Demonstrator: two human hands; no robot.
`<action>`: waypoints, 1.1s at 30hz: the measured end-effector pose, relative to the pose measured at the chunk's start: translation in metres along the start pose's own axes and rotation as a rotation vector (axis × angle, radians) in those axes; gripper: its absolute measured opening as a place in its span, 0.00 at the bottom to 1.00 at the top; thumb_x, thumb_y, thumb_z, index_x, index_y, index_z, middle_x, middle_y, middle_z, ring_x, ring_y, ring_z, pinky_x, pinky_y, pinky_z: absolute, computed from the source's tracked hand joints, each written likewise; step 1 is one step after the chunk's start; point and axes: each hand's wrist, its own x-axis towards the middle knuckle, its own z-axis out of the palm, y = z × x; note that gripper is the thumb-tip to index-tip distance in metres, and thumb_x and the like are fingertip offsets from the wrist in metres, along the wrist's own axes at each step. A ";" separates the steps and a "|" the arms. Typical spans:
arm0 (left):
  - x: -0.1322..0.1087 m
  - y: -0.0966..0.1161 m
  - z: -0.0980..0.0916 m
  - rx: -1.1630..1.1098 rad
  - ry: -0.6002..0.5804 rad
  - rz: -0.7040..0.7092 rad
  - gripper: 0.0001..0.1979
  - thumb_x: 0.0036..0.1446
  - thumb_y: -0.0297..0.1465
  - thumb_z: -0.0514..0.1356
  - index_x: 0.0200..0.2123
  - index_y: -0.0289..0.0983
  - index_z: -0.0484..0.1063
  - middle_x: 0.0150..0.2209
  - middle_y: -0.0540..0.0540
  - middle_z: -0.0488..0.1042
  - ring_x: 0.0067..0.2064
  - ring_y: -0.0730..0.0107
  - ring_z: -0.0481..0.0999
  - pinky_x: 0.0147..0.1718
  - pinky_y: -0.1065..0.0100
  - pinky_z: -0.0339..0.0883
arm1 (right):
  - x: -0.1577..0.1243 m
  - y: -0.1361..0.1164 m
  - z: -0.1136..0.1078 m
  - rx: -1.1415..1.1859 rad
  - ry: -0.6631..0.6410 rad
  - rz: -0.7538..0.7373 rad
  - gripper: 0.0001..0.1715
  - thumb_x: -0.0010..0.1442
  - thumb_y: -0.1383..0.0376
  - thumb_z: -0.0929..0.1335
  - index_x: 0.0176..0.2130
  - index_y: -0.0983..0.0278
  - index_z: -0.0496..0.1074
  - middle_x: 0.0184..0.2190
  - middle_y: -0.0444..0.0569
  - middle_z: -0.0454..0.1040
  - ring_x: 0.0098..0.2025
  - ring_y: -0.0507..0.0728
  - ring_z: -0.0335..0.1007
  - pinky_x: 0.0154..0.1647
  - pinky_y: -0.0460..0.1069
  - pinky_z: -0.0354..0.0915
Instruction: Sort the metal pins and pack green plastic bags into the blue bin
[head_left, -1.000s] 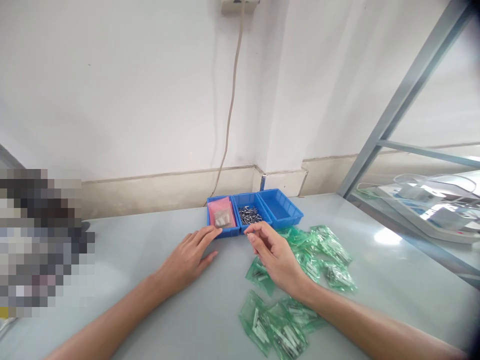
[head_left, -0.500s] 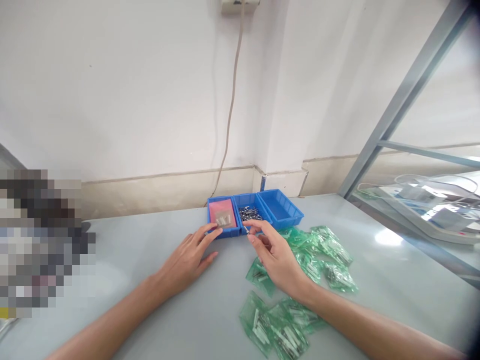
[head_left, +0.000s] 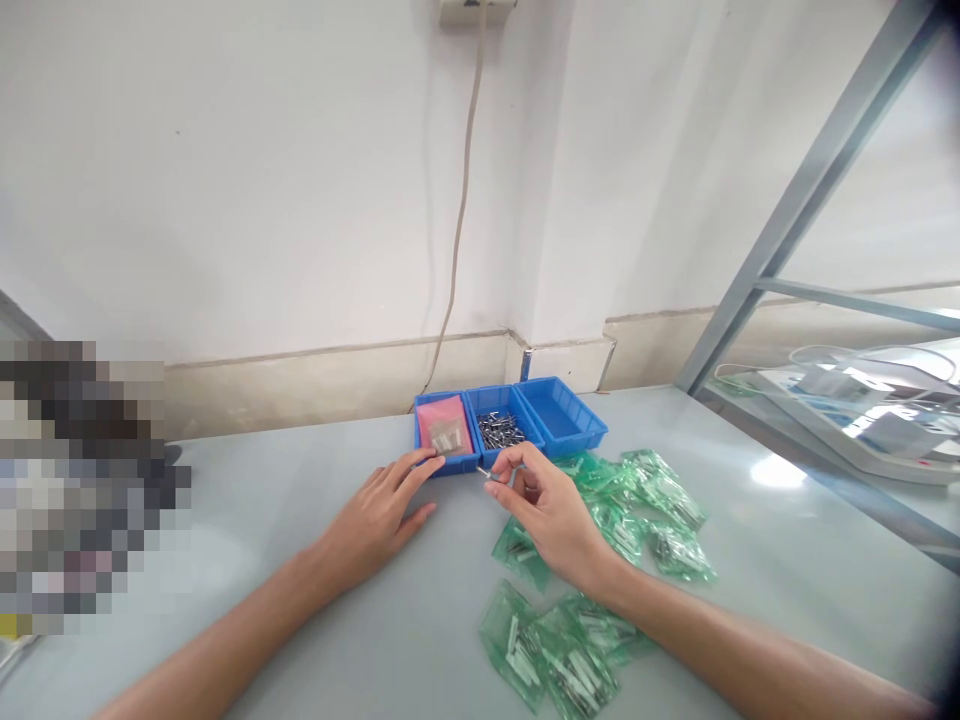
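Observation:
My right hand (head_left: 551, 505) pinches a small metal screw (head_left: 484, 474) between thumb and fingertips, just in front of the bins. Behind it, the middle blue bin (head_left: 531, 437) contains many loose screws (head_left: 501, 430). My left hand (head_left: 382, 505) has its fingers spread, with the fingertips at the front rim of the left blue bin (head_left: 459, 465). Inside that bin lies a pink bag (head_left: 444, 409) with a clear packet of pale pieces (head_left: 448, 439) on it. Green plastic bags (head_left: 581, 660) with metal and white parts lie beside and below my right hand.
A third blue bin (head_left: 562, 415) stands at the right of the row, near the wall. A grey metal frame (head_left: 780, 240) rises at the right, with cables and a pale tray (head_left: 885, 425) behind it. A cable (head_left: 465, 190) hangs down the wall.
My right hand has drawn slightly back from the middle bin, and the screw in its fingertips now shows clear of the rim. My left hand has stayed in place.

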 end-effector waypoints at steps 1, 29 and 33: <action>0.000 0.000 0.000 0.001 -0.003 -0.001 0.28 0.76 0.34 0.54 0.74 0.48 0.53 0.71 0.41 0.63 0.68 0.53 0.70 0.63 0.50 0.71 | 0.000 0.000 0.000 -0.015 0.002 -0.011 0.05 0.70 0.60 0.71 0.42 0.57 0.71 0.31 0.40 0.68 0.30 0.53 0.60 0.30 0.49 0.58; 0.000 -0.001 0.000 -0.023 -0.008 -0.002 0.28 0.76 0.34 0.54 0.75 0.48 0.53 0.71 0.41 0.63 0.68 0.53 0.69 0.65 0.48 0.69 | 0.000 0.001 0.000 -0.025 0.017 0.004 0.09 0.74 0.56 0.67 0.42 0.57 0.66 0.31 0.40 0.63 0.31 0.55 0.58 0.31 0.49 0.59; 0.000 0.000 -0.001 -0.021 -0.012 -0.009 0.27 0.76 0.34 0.54 0.74 0.48 0.53 0.71 0.41 0.63 0.68 0.54 0.69 0.64 0.49 0.70 | -0.001 0.001 0.000 -0.049 0.008 -0.004 0.08 0.72 0.59 0.69 0.41 0.57 0.66 0.31 0.40 0.64 0.31 0.54 0.60 0.31 0.49 0.58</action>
